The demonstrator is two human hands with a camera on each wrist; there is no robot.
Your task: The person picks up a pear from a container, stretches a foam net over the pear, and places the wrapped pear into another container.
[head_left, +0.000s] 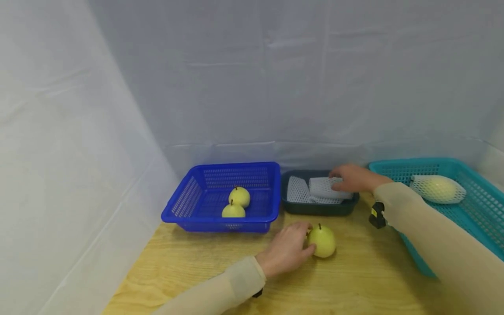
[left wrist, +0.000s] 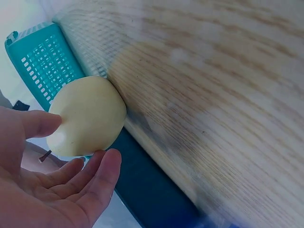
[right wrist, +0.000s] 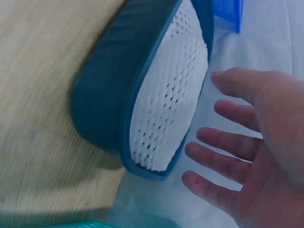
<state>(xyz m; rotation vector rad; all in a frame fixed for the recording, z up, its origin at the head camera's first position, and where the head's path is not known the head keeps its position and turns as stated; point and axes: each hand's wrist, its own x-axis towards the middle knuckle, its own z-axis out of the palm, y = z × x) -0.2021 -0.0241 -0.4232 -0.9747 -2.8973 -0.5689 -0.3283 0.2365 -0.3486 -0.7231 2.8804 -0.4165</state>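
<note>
My left hand (head_left: 286,248) holds a yellow pear (head_left: 323,241) on the wooden table, its thumb against one side and its fingertips at the other. In the left wrist view the pear (left wrist: 89,116) shows its stem pointing toward the palm. My right hand (head_left: 351,177) reaches over a dark green tray (head_left: 319,209) with fingers spread and nothing in them. White foam net sleeves (head_left: 326,187) lie inside that tray, and in the right wrist view the fingertips hover beside the foam sleeves (right wrist: 166,95).
Left of the tray stands a blue basket (head_left: 226,221) with two pears (head_left: 239,197) in it. A teal basket (head_left: 468,227) at the right holds a pear in a foam net (head_left: 439,189). A pale sheet (head_left: 275,87) hangs behind everything.
</note>
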